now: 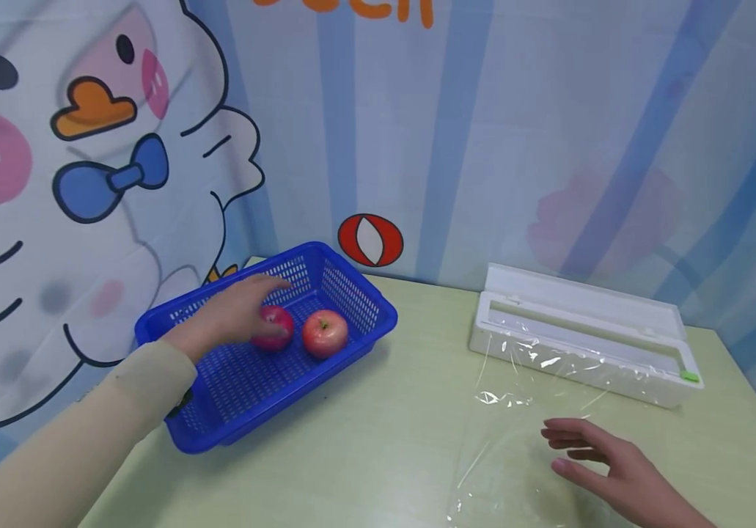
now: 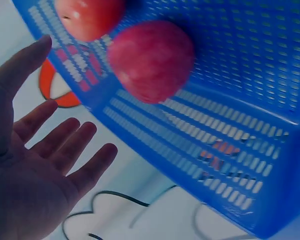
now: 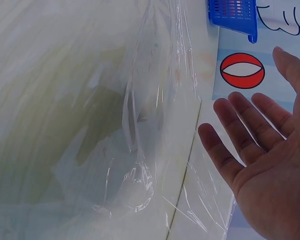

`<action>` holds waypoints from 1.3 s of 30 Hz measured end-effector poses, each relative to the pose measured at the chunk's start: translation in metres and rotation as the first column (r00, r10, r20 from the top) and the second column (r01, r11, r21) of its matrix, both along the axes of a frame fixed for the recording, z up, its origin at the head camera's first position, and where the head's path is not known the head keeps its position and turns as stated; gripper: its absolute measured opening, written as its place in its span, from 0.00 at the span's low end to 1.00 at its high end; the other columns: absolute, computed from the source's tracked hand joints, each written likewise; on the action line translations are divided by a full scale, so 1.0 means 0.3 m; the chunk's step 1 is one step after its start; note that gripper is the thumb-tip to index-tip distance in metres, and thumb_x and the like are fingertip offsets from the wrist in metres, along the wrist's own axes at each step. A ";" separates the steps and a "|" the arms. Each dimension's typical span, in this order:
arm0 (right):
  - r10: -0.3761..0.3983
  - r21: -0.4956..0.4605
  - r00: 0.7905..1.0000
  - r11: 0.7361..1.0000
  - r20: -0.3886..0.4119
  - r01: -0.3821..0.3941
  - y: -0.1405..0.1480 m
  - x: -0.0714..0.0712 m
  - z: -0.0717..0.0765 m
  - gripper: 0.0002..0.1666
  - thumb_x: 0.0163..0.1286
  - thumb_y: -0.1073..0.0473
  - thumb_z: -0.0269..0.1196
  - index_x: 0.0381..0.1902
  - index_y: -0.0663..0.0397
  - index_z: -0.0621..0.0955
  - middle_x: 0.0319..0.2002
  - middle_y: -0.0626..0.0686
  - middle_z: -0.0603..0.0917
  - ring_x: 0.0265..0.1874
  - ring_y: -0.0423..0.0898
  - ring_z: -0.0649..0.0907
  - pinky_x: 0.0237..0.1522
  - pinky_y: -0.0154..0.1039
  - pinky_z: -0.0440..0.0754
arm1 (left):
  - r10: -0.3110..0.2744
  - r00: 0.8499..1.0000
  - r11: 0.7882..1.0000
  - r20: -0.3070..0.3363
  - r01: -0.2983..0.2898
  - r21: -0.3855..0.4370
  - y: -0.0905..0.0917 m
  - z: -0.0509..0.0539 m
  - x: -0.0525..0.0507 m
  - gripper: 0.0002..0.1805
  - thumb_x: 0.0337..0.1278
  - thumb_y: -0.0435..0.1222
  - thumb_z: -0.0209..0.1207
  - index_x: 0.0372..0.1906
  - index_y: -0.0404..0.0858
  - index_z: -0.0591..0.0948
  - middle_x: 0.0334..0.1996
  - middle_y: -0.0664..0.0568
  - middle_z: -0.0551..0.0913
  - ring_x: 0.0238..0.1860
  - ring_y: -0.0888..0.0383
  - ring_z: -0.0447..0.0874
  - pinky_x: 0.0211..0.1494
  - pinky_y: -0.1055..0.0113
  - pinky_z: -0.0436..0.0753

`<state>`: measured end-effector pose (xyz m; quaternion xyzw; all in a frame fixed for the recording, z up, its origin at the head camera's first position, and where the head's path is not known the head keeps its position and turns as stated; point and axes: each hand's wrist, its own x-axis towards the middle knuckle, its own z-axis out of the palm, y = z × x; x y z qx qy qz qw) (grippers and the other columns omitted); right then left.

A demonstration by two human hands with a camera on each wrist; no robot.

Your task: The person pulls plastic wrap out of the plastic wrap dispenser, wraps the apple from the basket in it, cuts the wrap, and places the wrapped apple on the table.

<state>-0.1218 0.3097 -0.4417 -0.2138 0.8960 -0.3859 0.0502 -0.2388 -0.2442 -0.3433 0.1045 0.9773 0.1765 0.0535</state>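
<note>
Two apples lie in a blue plastic basket (image 1: 259, 414): a dark red apple (image 1: 276, 328) and, to its right, a paler red apple (image 1: 325, 334). Over the basket, beside the dark red apple, my left hand (image 1: 239, 308) reaches in with fingers spread and nothing held. The left wrist view shows that palm facing the basket, apart from the dark red apple (image 2: 152, 62). On the right, my right hand (image 1: 615, 469) hovers above a sheet of clear plastic wrap (image 1: 503, 440), fingers loosely bent, holding nothing.
A white cling-film dispenser box (image 1: 582, 359) with its lid raised stands at the back right, a green slider (image 1: 689, 376) at its end. The wrap stretches from it toward the front of the table (image 1: 351, 455). A printed cloth backdrop (image 1: 384, 132) hangs behind.
</note>
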 end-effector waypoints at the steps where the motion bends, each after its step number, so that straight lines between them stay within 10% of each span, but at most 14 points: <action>1: -0.001 0.004 1.000 1.000 0.009 0.001 -0.001 -0.001 0.000 0.26 0.76 0.56 0.69 0.69 0.54 0.79 0.61 0.54 0.87 0.54 0.35 0.87 0.50 0.34 0.87 | 0.000 1.000 1.000 0.009 0.000 -0.007 -0.011 -0.006 -0.008 0.41 0.64 0.39 0.74 0.79 0.37 0.70 0.79 0.34 0.66 0.79 0.31 0.63 0.74 0.32 0.70; 19: 0.028 -0.008 0.998 1.000 0.057 -0.028 -0.009 -0.007 -0.013 0.25 0.78 0.56 0.68 0.69 0.55 0.79 0.61 0.55 0.87 0.55 0.34 0.86 0.51 0.34 0.87 | 0.107 0.964 0.993 0.242 -0.094 -0.065 -0.068 -0.083 -0.106 0.52 0.57 0.39 0.78 0.83 0.36 0.63 0.77 0.30 0.67 0.78 0.28 0.63 0.75 0.30 0.67; 39: 0.065 -0.036 0.984 0.998 0.164 -0.060 -0.009 -0.014 -0.031 0.23 0.79 0.55 0.66 0.67 0.53 0.80 0.62 0.55 0.86 0.55 0.34 0.86 0.51 0.34 0.87 | 0.155 0.939 0.973 0.308 -0.090 -0.214 -0.045 -0.102 -0.159 0.51 0.50 0.34 0.81 0.79 0.34 0.68 0.71 0.31 0.75 0.72 0.30 0.72 0.72 0.33 0.74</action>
